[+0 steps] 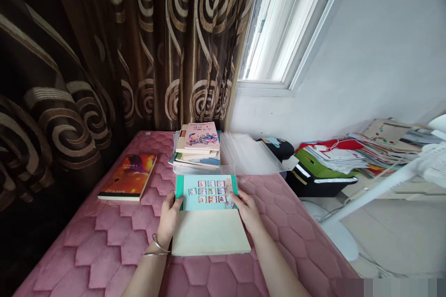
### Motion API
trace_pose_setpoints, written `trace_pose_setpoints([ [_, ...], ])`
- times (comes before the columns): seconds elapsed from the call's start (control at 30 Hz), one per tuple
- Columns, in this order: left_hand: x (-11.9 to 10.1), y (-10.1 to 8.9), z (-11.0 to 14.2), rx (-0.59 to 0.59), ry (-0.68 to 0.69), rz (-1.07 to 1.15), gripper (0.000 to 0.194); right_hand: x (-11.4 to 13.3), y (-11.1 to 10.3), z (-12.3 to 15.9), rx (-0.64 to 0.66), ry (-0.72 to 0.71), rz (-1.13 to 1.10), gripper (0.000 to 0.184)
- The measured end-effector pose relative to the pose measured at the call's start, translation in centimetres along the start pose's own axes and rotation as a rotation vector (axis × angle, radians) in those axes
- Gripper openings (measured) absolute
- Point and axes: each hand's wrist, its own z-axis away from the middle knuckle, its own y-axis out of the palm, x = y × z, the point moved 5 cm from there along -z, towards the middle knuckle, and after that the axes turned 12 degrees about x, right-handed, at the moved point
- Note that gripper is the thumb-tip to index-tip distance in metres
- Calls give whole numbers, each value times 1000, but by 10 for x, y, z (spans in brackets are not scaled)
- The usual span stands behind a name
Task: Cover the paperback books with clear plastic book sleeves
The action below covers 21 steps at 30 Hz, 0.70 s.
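Between my two hands is a book [205, 192] with a light blue cover, green side edges and rows of small pictures. Below that cover shows a plain cream surface [211, 232]; whether it is the page block or another book I cannot tell. My left hand [169, 216] grips the book's left side, thumb on the cover. On the right side, my right hand [248, 209] holds it the same way. Just beyond lies a stack of books [197, 153] topped by a pink book [202, 136]. Clear plastic sheets [249, 153] lie beside the stack.
An orange book [128, 176] lies to the left on the pink quilted mattress [104, 241]. Patterned curtains [156, 46] hang behind. On the right are a green and black bag [317, 171], a pile of papers [383, 144] and a white fan [376, 190].
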Motion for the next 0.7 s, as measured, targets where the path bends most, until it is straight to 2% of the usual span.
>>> trace_pose_setpoints([
  [0.33, 3, 0, -2, 20, 15, -61, 28, 7, 4, 4, 4, 2, -27, 44],
  [0.7, 1, 0, 0, 11, 8, -19, 24, 1, 3, 1, 16, 16, 9, 50],
])
